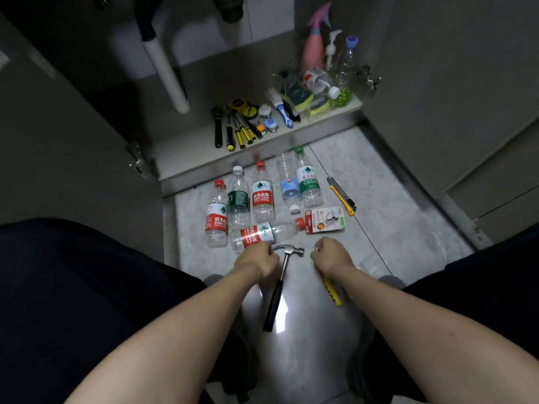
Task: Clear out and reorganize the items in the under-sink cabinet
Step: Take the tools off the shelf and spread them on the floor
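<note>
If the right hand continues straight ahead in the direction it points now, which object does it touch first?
Probably the red carded package, lying flat on the floor just beyond the right hand. Depth is uncertain; farther along that line lies the yellow utility knife.

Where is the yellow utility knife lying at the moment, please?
In the head view, the yellow utility knife lies on the floor tiles, right of the bottle row, just above the red blister pack.

Six clear plastic bottles (256,204) lie on the marble floor (379,199), a hammer (280,281) nearer.
</note>
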